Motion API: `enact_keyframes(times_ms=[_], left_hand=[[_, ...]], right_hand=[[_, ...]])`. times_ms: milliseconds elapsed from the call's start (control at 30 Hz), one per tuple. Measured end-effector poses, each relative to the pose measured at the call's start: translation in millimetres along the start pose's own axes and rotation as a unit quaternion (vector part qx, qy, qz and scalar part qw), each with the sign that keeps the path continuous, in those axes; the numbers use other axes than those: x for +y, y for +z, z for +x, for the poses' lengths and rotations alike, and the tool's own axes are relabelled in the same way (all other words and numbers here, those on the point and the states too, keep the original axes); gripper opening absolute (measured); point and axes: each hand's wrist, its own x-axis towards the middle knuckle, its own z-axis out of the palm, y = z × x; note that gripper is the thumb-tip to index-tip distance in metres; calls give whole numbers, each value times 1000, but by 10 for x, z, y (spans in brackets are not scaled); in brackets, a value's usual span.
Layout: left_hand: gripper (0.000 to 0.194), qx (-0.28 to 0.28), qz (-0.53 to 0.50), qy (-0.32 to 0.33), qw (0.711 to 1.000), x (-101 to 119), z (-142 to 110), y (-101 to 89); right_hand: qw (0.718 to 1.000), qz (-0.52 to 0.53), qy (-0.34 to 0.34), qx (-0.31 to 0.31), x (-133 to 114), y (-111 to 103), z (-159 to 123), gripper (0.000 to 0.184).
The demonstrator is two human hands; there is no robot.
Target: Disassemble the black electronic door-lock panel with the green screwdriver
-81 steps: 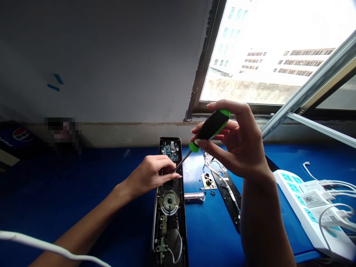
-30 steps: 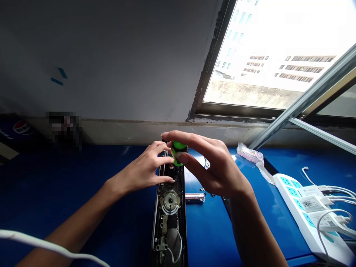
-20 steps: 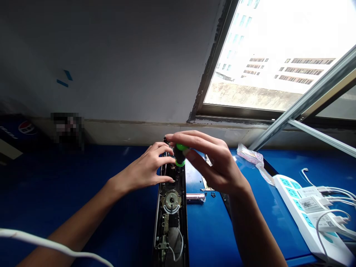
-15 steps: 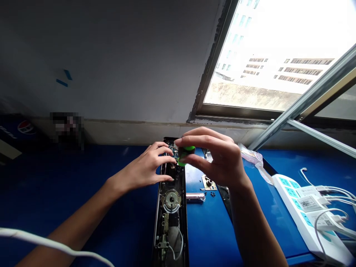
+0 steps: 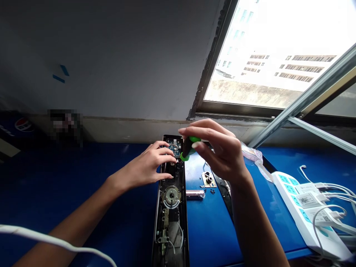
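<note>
A long, narrow black housing (image 5: 182, 211) lies lengthwise on the blue table. It looks like an opened electronic lock body, with a blue circuit board (image 5: 172, 147) at its far end and a round metal mechanism (image 5: 171, 196) midway. My left hand (image 5: 152, 159) rests across the housing below the board, fingers spread and bent, touching its parts. Above the board's right edge, my right hand (image 5: 219, 148) has its thumb and fingers around a green-and-black screwdriver (image 5: 189, 148). Its handle is tilted, and its shaft and tip cannot be made out.
Right of the housing lie a small board with black parts (image 5: 208, 179), several loose screws (image 5: 213, 191) and a shiny wrapped cylinder (image 5: 195, 194). A white power strip (image 5: 300, 207) with plugged-in adapters is farther right. A white cable (image 5: 55, 241) crosses the lower left.
The screwdriver handle is tilted more, and my right fingers have opened slightly and shifted up and right around it. My left hand stays nearly in place. The view has shifted slightly.
</note>
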Motion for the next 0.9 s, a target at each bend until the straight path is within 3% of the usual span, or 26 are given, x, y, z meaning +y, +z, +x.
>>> enact_keyframes(times_ms=[133, 300, 467, 700, 800, 900], left_hand=[[43, 4, -13, -2, 1000, -4, 1, 11], [44, -3, -12, -9, 1000, -10, -1, 10], [44, -11, -11, -10, 1000, -31, -6, 22], [45, -8, -20, -9, 1000, -22, -6, 16], [45, -9, -27, -12, 1000, -15, 2, 10], [45, -8, -31, -14, 999, -16, 3, 14]], right_hand=[[997, 58, 48, -31, -1, 4, -19, 44], [1000, -14, -8, 11, 32, 3, -11, 37], [998, 51, 33, -23, 4, -9, -8, 42], [1000, -1, 14, 18, 17, -16, -17, 29], [998, 46, 34, 3, 13, -8, -17, 37], [998, 55, 10, 16, 33, -16, -19, 38]])
